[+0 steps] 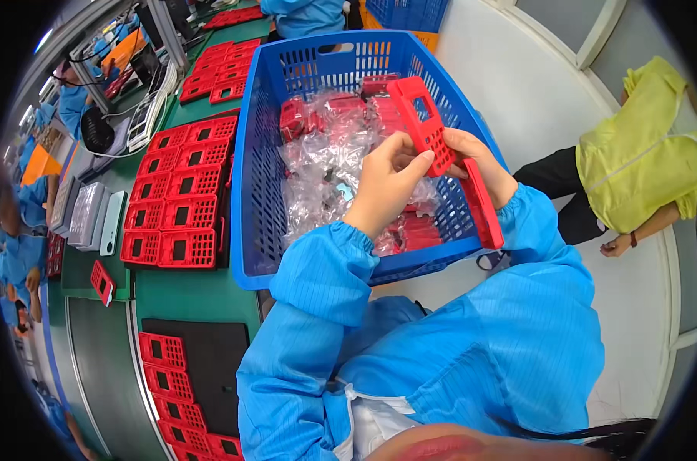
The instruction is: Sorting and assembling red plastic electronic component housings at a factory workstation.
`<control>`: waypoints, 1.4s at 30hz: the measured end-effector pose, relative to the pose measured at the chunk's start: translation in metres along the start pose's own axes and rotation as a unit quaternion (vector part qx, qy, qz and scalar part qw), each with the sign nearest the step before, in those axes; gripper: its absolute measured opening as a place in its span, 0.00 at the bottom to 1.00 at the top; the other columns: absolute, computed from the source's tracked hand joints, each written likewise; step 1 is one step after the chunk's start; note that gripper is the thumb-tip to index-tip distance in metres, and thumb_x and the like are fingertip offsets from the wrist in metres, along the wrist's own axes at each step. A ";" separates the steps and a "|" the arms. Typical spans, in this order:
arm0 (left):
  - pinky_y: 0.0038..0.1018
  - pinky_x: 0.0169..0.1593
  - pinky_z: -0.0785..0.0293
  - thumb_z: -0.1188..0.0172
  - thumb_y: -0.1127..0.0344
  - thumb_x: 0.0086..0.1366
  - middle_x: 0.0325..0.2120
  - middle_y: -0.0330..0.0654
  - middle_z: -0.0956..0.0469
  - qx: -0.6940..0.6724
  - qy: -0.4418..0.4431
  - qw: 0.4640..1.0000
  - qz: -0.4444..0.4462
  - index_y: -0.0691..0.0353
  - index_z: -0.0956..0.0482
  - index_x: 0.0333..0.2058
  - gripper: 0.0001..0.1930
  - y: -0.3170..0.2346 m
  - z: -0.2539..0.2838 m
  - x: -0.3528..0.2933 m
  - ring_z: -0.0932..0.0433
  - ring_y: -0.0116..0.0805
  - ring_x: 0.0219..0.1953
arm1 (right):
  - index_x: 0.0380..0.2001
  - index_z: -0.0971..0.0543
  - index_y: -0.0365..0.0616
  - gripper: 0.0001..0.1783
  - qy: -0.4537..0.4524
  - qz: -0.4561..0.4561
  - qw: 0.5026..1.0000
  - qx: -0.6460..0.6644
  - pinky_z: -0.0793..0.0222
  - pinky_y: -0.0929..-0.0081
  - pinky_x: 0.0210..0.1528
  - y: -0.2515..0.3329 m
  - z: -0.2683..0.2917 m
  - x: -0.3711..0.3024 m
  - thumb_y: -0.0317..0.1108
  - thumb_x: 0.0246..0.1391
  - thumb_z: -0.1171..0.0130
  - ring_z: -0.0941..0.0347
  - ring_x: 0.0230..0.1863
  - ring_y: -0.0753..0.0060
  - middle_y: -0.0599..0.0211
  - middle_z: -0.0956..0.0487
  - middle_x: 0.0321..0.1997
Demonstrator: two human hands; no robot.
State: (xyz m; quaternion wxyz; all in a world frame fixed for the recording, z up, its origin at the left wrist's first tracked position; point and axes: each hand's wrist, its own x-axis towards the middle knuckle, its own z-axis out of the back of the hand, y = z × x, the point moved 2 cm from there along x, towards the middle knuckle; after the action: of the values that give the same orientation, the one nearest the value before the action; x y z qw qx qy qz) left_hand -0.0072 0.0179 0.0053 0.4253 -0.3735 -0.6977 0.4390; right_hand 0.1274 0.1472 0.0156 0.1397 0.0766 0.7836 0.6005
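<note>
A red phone housing [427, 132] with a window opening and a grid of key holes is raised above the blue basket [244, 207]. My left hand [388, 184] pinches its lower left edge, thumb against the keypad end. On the other side, the fingers of my right hand [488, 167] are at that housing's right edge. A second red housing [483, 206] hangs tilted from my right hand, its lower end near the basket's front rim. Beneath my hands, clear plastic bags [318, 165] and more red housings fill the basket; how they lie under the bags is partly hidden.
Left of the basket, red housings [187, 184] stand in rows on a green bench [199, 296]. Others lie by a black pad [224, 361]. One loose housing [102, 282] lies near the pale boxes [91, 217]. A person in yellow [633, 154] is at right.
</note>
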 end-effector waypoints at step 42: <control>0.24 0.32 0.25 0.41 0.69 0.59 0.29 0.43 0.20 0.139 0.059 0.988 0.021 0.68 0.26 0.41 0.13 0.002 0.005 -0.001 0.20 0.30 0.32 | 0.40 0.23 0.38 0.18 -0.171 0.075 0.982 -0.013 0.30 0.82 0.39 0.001 -0.020 0.007 0.43 0.57 0.46 0.25 0.35 0.80 0.65 0.20 0.36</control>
State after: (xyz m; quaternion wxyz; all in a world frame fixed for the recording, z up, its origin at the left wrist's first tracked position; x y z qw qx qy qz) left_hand -0.0113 0.0156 0.0019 0.5041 -0.3505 -0.5960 0.5175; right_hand 0.1146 0.1309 0.0202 0.2273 0.2345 0.7326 0.5972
